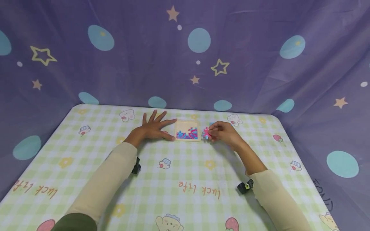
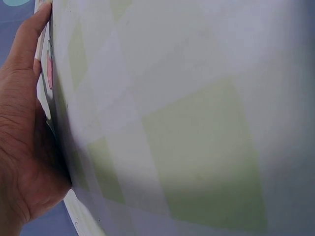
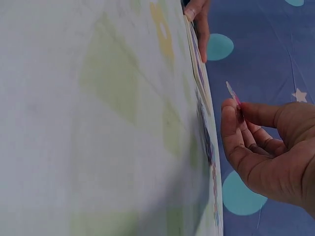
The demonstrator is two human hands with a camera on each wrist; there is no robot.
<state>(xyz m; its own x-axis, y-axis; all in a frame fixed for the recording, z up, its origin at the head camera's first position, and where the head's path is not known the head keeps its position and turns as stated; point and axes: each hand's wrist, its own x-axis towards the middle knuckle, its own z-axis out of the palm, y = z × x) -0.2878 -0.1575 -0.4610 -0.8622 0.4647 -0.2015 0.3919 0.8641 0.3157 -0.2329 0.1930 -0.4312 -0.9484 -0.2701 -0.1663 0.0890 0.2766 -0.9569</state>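
Spread left hand [image 1: 153,128] touches square wooden tray [image 1: 186,125]; right hand [image 1: 226,133], pinching pink jigsaw piece [image 1: 206,132], apparently part-hides loose blue pieces [image 1: 211,124].

Head view: soft, even light; faint shadows beside both sleeves [image 1: 104,178]; puzzle [image 1: 188,135] detail indistinct. Left wrist view: desk [image 2: 206,152] close, blurred, right margin darkened. Right wrist view: dimmer; desk out of focus, soft shadow low down.

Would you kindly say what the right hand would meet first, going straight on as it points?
Probably the wooden frame, past the pink piece the right hand pinches, though depth is unclear and the hand might brush the loose pieces first.
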